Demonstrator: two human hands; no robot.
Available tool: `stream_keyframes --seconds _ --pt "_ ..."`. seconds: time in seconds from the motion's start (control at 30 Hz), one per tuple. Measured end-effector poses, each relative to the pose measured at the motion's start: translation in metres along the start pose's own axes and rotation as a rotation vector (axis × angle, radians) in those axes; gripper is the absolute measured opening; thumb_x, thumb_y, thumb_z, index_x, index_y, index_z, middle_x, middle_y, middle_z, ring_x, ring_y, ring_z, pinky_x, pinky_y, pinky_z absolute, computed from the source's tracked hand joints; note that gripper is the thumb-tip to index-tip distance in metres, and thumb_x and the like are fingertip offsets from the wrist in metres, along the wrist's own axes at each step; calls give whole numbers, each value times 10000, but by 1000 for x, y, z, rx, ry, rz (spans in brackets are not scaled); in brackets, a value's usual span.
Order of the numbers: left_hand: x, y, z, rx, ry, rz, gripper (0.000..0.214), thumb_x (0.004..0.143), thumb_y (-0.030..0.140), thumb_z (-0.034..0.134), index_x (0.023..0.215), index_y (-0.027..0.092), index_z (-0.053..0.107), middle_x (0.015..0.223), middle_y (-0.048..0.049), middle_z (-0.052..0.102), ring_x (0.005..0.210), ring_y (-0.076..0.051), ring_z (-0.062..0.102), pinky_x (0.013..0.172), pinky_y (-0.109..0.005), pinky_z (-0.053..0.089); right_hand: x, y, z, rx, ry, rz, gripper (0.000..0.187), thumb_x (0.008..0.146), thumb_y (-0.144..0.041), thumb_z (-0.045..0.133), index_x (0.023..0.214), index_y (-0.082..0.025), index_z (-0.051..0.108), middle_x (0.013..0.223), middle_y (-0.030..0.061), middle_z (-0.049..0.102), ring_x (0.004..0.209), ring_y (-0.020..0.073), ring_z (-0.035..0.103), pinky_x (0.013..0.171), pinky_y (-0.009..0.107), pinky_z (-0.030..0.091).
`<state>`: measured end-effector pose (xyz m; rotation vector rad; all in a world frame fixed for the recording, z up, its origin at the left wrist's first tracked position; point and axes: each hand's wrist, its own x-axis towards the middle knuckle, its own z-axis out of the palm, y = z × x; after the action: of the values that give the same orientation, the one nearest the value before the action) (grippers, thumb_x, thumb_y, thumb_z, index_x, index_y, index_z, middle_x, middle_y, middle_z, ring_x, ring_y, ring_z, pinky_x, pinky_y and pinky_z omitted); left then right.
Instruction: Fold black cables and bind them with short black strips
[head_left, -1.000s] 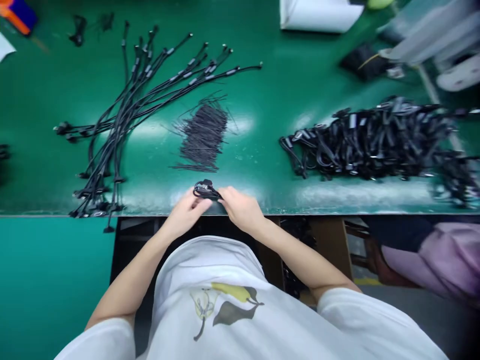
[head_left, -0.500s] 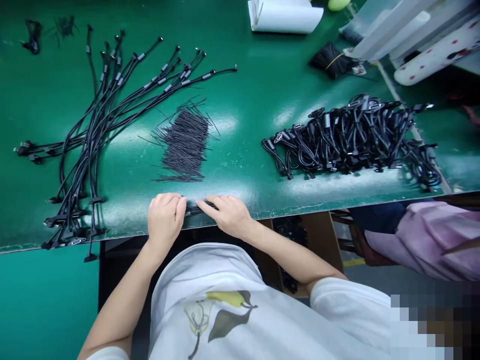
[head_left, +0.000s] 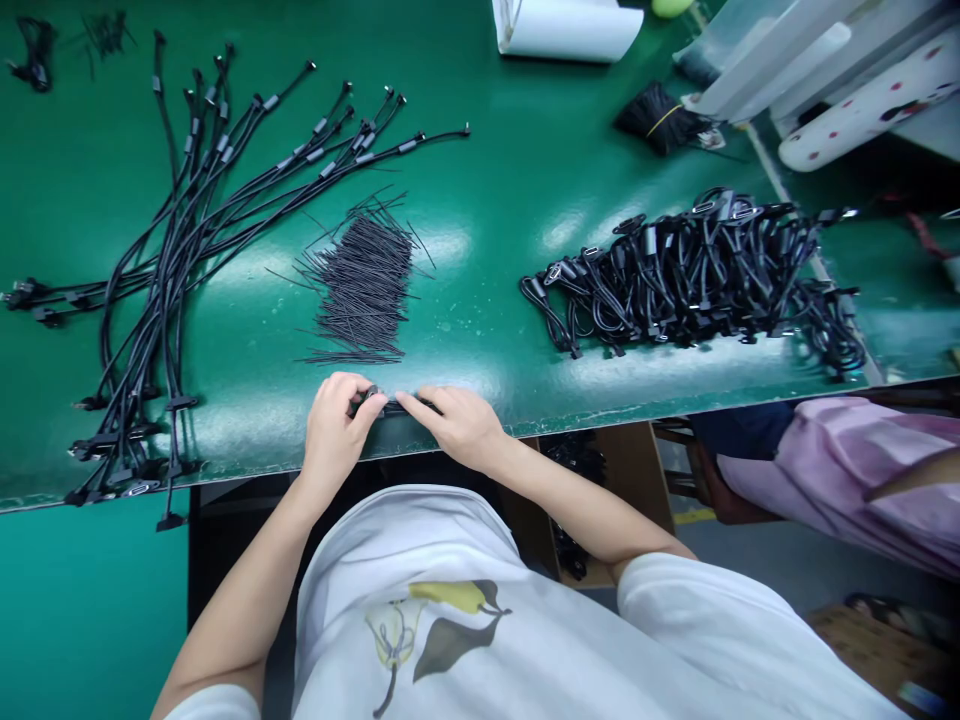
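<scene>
Near the front edge of the green table, a folded black cable (head_left: 391, 407) stretches between my two hands. My left hand (head_left: 336, 422) is closed on its left end, where a dark connector shows at the fingertips. On the other end, my right hand (head_left: 459, 425) grips the cable, with most of that end hidden under the fingers. Just beyond my hands lies a heap of thin black twist ties (head_left: 365, 285). Loose long black cables (head_left: 169, 270) with grey labels spread over the table to the left. Coiled, bundled black cables (head_left: 682, 270) are piled to the right.
A white paper roll (head_left: 570, 30) lies at the back. Beside it to the right are a banded black bundle (head_left: 654, 118) and a white spotted roll (head_left: 874, 105). Another person's pink clothing (head_left: 847, 460) shows at the right, below the table edge (head_left: 615, 420).
My left hand has shifted slightly right and up, and its fingers have turned so the connector end shows. My right hand keeps its hold. The whole view has moved a little.
</scene>
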<state>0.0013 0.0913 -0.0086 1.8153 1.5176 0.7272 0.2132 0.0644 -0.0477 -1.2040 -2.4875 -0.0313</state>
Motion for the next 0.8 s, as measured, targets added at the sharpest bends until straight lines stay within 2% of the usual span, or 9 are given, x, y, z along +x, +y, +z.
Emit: stream_keyframes --seconds 0.17,0.3,0.5,0.7,0.8 --pt "1 -2 0 -244 -67 -104 319 960 384 452 1085 187 670 1148 -73 675 1087 -185 606 974 -310 450 4 2 -5 -15 51 104 383 987 -142 394 1271 -204 644 1054 91 676 835 163 549 742 291 380" --pt "-1 -7 -2 -314 -93 -120 317 965 338 457 1152 194 669 1242 -76 661 1174 -181 588 1047 -309 422 3 7 -5 -44 116 141 352 970 -133 422 1219 -197 663 1023 89 671 849 166 555 728 293 372" --pt "-6 -4 -4 -382 -78 -100 284 944 313 506 1140 181 664 1210 -85 644 1121 -170 601 974 -277 470 4 3 -6 -79 110 143 309 982 -199 451 1216 -196 653 1003 83 674 839 166 578 723 286 408" --pt "-8 0 2 -383 -66 -107 240 919 336 552 1040 178 686 1127 -75 655 1041 -165 617 891 -260 498 -1 -3 -10 -31 50 56 341 992 -349 492 1254 -184 635 973 72 683 786 176 561 696 297 395" --pt "-13 -7 -3 -408 -32 -151 333 932 365 524 1191 188 636 1222 -97 637 1078 -177 621 891 -280 506 -6 9 -18 -43 11 141 354 997 -360 465 1262 -190 627 956 77 683 782 194 558 709 317 386"
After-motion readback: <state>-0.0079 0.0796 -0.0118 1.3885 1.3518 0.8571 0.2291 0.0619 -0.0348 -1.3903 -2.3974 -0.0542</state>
